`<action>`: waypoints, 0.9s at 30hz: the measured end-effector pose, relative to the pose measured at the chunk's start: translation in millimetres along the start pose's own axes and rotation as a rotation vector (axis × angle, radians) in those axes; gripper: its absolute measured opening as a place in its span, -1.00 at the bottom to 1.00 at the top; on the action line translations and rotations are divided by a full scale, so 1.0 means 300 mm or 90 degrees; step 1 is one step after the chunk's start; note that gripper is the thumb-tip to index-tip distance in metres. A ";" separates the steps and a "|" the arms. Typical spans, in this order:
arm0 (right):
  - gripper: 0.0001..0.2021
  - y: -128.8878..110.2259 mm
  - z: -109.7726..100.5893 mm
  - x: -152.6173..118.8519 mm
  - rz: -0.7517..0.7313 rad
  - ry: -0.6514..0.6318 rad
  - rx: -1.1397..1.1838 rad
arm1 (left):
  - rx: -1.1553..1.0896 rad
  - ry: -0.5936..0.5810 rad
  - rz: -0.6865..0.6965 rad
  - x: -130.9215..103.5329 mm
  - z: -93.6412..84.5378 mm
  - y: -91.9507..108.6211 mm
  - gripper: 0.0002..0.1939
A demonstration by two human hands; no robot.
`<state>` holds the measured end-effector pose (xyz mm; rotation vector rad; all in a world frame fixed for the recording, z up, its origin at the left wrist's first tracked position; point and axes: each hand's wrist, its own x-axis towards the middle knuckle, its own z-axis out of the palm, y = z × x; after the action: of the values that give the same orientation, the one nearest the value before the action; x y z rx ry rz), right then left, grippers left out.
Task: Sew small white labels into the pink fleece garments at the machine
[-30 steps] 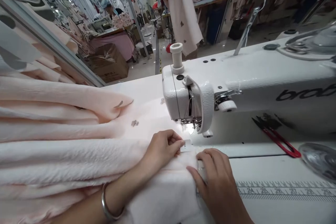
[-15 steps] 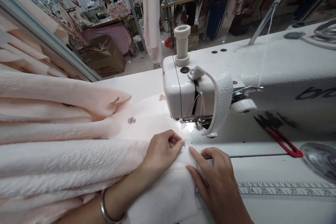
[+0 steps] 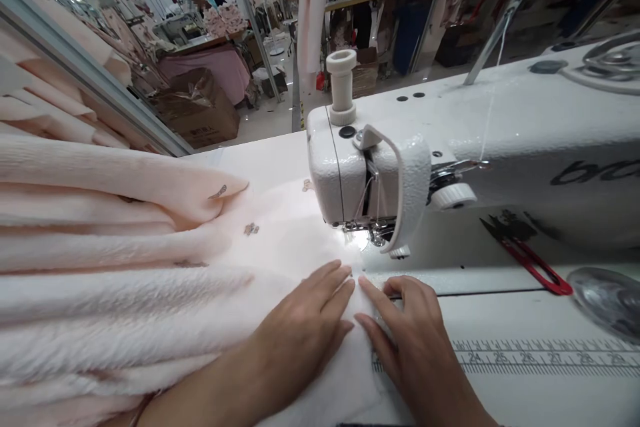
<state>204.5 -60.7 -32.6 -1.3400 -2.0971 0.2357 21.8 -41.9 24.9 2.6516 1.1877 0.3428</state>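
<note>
A pale pink plush fabric [image 3: 280, 240] with small printed motifs lies across the table and under the head of a white sewing machine [image 3: 370, 173]. My left hand [image 3: 305, 327] rests flat on the fabric, fingers stretched out toward the lit needle area. At the fabric's right edge is my right hand [image 3: 410, 333], its index finger and thumb apart and touching the cloth, the other fingers curled. Both hands' fingertips are close together, just in front of the presser foot [image 3: 376, 235]. Neither hand grips anything visible.
Red-handled thread snips [image 3: 535, 263] lie right of the needle, by a clear round object [image 3: 607, 303]. A printed ruler [image 3: 540, 357] runs along the table's front. Bunched fabric [image 3: 100, 213] fills the left. Behind are a cardboard box [image 3: 200, 107] and a person at another machine.
My left hand has gone from a pinch near the needle to lying flat on the fabric, its forearm further forward. My right hand has barely moved. The view has shifted slightly.
</note>
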 end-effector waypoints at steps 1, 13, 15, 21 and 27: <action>-0.67 0.004 -0.002 -0.001 -0.005 -0.007 -0.002 | 0.022 -0.018 0.032 -0.012 0.004 0.001 -0.58; -0.63 0.016 0.000 -0.016 -0.012 -0.018 -0.010 | 0.098 -0.023 0.082 -0.023 0.047 -0.025 -0.55; -0.61 0.015 0.001 -0.017 -0.012 -0.021 -0.015 | 0.096 -0.024 0.087 -0.022 0.051 -0.027 -0.55; -0.65 0.004 -0.008 -0.002 -0.040 0.001 -0.047 | 0.124 -0.007 0.102 -0.021 0.052 -0.021 -0.55; -0.61 0.008 -0.015 0.039 -0.073 -0.052 -0.113 | 0.131 -0.013 0.130 -0.011 0.049 -0.070 -0.53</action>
<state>205.7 -50.3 -25.3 -1.3242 -2.3010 0.0573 9.2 -32.1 4.4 2.9561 0.9969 0.2364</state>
